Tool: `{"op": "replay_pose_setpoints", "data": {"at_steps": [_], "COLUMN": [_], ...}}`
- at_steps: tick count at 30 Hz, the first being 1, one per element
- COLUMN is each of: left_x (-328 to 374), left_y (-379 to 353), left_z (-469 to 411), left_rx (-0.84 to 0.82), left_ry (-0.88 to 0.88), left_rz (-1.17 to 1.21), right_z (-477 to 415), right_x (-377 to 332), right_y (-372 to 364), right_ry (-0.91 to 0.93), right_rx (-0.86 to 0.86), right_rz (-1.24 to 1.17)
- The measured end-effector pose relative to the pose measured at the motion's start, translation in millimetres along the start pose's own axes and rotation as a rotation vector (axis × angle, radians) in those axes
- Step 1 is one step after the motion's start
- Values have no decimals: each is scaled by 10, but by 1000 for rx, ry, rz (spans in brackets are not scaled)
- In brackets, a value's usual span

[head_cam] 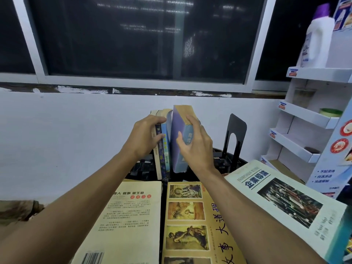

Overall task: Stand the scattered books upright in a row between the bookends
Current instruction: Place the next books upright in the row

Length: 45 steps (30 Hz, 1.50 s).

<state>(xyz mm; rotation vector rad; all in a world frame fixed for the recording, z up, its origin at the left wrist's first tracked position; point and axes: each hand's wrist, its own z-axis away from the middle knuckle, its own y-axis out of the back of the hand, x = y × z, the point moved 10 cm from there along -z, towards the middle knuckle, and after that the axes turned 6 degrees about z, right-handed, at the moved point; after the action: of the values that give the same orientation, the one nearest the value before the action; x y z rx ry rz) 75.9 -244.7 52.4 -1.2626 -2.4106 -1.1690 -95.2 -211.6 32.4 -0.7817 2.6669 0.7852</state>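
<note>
Three thin books [162, 149] stand upright on a dark surface against the white wall. My left hand [144, 136] grips them from the left side. Just right of them a thick purple-blue book [178, 121] stands upright, tilted slightly, and my right hand [196, 143] grips its spine. A black metal bookend [235, 134] stands apart to the right. The left bookend is hidden. Three books lie flat in front: a cream one [131, 216], a yellow picture-covered one [186, 221], and a large white one [285, 201] at the right.
A white cardboard display shelf [308, 115] rises at the right, holding a white bottle with a purple cap [318, 37]. A dark window [142, 35] runs above the wall. A brown patch [17, 210] shows at the lower left.
</note>
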Motion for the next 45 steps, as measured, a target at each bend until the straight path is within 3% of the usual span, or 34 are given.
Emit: {"op": "replay_pose_setpoints", "data": {"at_steps": [17,21,28,45], "left_x": [2,6,8,37], "left_y": [-63,-56,-37,-52], "left_z": [-31,-25,-12,-23], "left_rx": [-15,-11,-5,-15], "left_ry": [7,6,20,13], "left_rz": [31,33,44,43], "right_z": [94,50,93,80], "right_x": [268,348,247,217], "right_y": [-435,-507,-591,-663], "right_ry": [-65,-125,-21,-74], "right_rx": [-86,-249,-648,-582], "right_rz": [-57,-153,-150,-219]}}
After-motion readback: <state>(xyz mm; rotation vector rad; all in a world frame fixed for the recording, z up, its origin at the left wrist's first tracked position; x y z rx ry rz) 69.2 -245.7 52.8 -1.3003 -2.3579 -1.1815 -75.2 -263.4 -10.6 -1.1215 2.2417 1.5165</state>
